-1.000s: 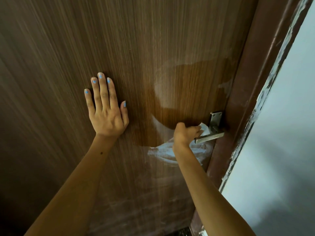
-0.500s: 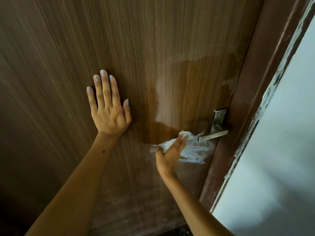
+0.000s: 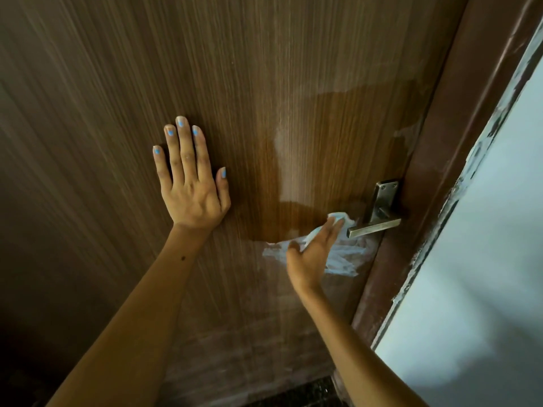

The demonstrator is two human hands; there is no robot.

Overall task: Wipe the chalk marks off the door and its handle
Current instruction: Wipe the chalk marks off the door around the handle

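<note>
Our left hand (image 3: 192, 198) lies flat on the door (image 3: 264, 69), fingers (image 3: 185, 148) spread and grasping nothing. Further right, our right hand (image 3: 308, 257) presses a white wipe (image 3: 340, 257) against the wood with extended fingers (image 3: 333, 227), just left of the handle (image 3: 374, 227). The hand hides part of the wipe.

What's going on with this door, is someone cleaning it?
Yes. A person is wiping a brown wooden door. The left hand lies flat on the door with fingers spread. The right hand presses a pale wipe against the wood just left of the metal handle. A darker, damp-looking patch above the wipe looks already cleaned, while whitish chalk smears are visible lower down and near the door's edge.
</note>
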